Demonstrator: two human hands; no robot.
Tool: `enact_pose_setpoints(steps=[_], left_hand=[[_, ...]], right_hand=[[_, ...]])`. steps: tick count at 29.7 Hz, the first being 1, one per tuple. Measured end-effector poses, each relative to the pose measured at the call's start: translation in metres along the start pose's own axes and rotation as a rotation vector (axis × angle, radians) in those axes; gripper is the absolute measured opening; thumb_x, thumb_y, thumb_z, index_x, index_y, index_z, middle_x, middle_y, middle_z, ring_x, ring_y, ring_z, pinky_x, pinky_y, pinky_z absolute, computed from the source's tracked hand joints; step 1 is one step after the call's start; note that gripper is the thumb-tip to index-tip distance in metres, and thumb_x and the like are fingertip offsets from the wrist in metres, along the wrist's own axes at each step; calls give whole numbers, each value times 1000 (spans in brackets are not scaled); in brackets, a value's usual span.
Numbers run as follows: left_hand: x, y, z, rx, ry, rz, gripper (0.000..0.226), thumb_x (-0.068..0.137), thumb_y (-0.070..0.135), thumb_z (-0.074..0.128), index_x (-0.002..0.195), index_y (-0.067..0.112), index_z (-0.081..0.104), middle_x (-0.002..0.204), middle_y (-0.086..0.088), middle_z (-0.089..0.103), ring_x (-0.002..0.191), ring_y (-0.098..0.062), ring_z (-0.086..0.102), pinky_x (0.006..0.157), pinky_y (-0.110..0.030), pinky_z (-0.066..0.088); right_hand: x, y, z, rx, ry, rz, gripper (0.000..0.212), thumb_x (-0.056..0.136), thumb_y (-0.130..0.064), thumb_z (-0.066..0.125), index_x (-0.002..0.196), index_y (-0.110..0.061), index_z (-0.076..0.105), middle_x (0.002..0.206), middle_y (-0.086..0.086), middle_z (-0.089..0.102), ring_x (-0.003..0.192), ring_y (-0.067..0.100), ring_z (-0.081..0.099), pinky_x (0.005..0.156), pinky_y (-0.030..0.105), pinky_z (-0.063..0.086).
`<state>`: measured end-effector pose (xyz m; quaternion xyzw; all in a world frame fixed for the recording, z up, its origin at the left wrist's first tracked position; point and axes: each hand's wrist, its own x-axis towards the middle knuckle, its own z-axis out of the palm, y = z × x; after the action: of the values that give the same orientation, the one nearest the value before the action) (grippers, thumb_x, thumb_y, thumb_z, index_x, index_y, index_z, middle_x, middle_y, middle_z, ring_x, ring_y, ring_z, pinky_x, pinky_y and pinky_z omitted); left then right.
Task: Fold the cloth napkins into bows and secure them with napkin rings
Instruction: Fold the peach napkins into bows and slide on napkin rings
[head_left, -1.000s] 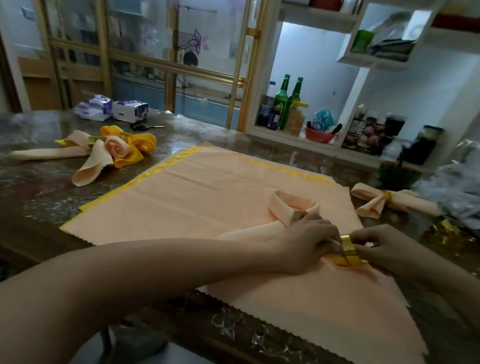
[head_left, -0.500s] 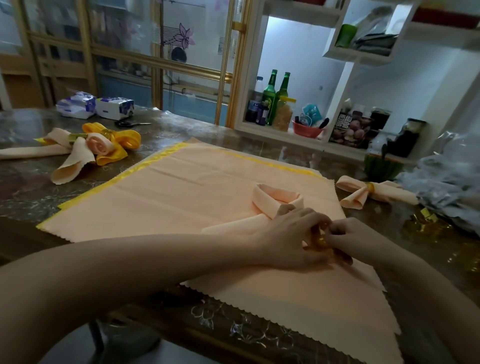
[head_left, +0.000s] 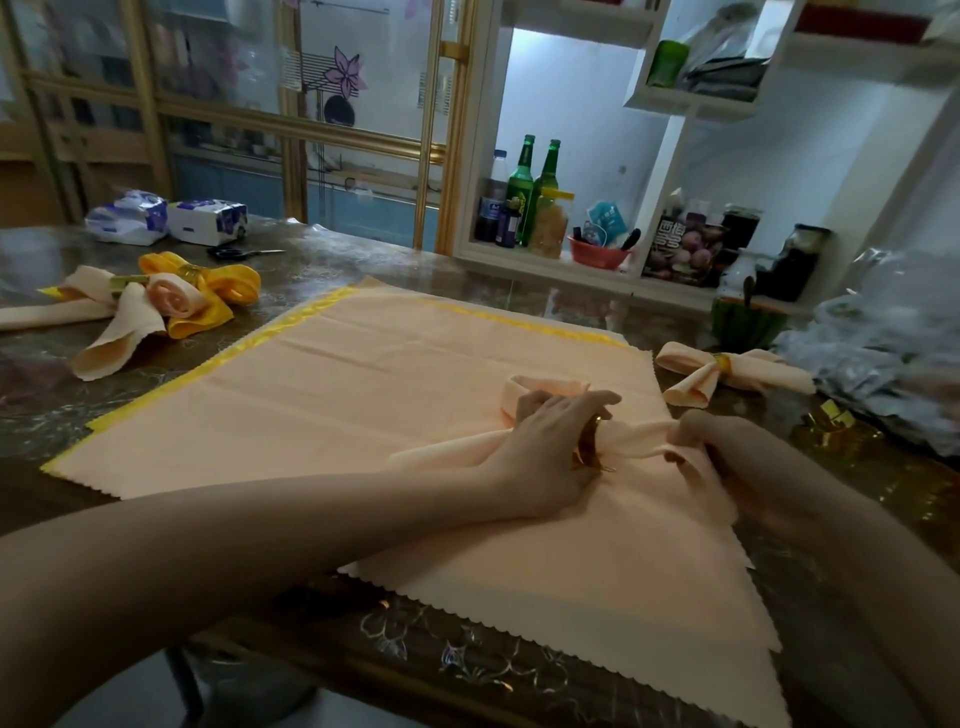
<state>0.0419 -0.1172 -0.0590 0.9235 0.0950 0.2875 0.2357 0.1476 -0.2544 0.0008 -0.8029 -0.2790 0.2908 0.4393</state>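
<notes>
On the flat cloth (head_left: 363, 395) spread over the table (head_left: 62, 395), a folded napkin (head_left: 641, 435) lies gathered at its middle. The left hand (head_left: 550, 441) curls its fingers round the gold napkin ring (head_left: 593, 446) there, while the right hand (head_left: 727, 449) pinches the napkin's end just beside it. A finished bow (head_left: 727, 371) rests near the cloth's right corner.

Table (head_left: 62, 415): dark marbled top under a clear, flower-embossed cover. Rear left stood a gold-framed glass partition (head_left: 363, 136) bearing a purple flower decal (head_left: 345, 73). Rear right, white open shelving (head_left: 691, 106), lit brighter than the dim room, held two green bottles (head_left: 520, 187), a red bowl (head_left: 597, 255) and dark jars (head_left: 789, 265). Tissue packs (head_left: 166, 221) and scissors (head_left: 244, 253) lay at the table's far left.
</notes>
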Motion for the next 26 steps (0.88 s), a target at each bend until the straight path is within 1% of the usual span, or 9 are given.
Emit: enact_pose_setpoints(steps=[2, 6, 8, 10, 12, 17, 19, 22, 26], left_hand=[[-1, 1, 0, -5, 3, -11, 70, 78, 1, 62, 139, 22, 35, 133, 0, 52, 129, -17, 38, 114, -34, 12], [-3, 2, -3, -23, -32, -31, 79, 78, -9, 52, 144, 25, 24, 140, 2, 46, 129, -16, 32, 106, -22, 12], [-3, 3, -4, -19, -40, -26, 82, 78, -10, 51, 146, 25, 20, 141, 3, 45, 125, -9, 27, 95, -15, 12], [-2, 5, -4, -25, -45, -28, 83, 77, -9, 52, 146, 25, 19, 140, 3, 46, 123, -5, 25, 93, -15, 13], [-1, 5, -3, -17, -46, -23, 83, 78, -5, 55, 146, 26, 18, 139, 4, 48, 129, -10, 28, 101, -21, 11], [-1, 1, 0, 33, -53, -11, 83, 79, 2, 59, 146, 26, 18, 138, 5, 47, 130, -12, 29, 103, -20, 10], [0, 6, -2, 72, -113, -37, 83, 77, 7, 59, 147, 25, 17, 141, 5, 43, 134, -13, 26, 109, -22, 8], [19, 19, -25, 83, -258, -73, 74, 80, 7, 59, 143, 29, 28, 148, 8, 30, 139, -12, 16, 116, -34, 7], [60, 15, -40, 78, -137, -152, 53, 88, 18, 58, 138, 24, 40, 147, 3, 36, 135, -17, 31, 113, -41, 24]], right_hand=[[-7, -4, -10, -261, -117, -8, 14, 90, -20, 52, 88, -8, 59, 90, 12, 61, 78, 20, 59, 72, 34, 49], [-24, -15, -18, -776, -410, 5, 23, 95, -33, 48, 92, -15, 61, 87, -2, 60, 72, 6, 56, 69, 16, 46], [-25, -19, -17, -878, -383, -19, 28, 94, -39, 46, 99, -16, 62, 93, -1, 62, 80, 9, 58, 73, 18, 48], [-19, -19, -16, -842, -169, -178, 25, 95, -37, 45, 99, -18, 61, 94, -2, 62, 84, 8, 58, 72, 19, 48], [-9, -17, -8, -743, 48, -368, 19, 96, -31, 47, 102, -20, 61, 96, -4, 61, 83, 4, 56, 70, 17, 47], [11, 5, 36, -551, -10, -479, 25, 99, -18, 42, 117, -18, 60, 101, -10, 55, 82, -5, 50, 69, 7, 37], [16, 14, 47, -466, 32, -503, 27, 99, -16, 42, 116, -17, 63, 104, -6, 61, 89, 3, 56, 72, 9, 42], [22, 21, 54, -509, 165, -530, 27, 98, -15, 44, 119, -14, 62, 100, -4, 57, 80, 3, 50, 63, 3, 38], [29, 25, 59, -473, 292, -496, 27, 94, -22, 55, 119, -17, 64, 107, -1, 51, 88, 7, 47, 75, 9, 32]])
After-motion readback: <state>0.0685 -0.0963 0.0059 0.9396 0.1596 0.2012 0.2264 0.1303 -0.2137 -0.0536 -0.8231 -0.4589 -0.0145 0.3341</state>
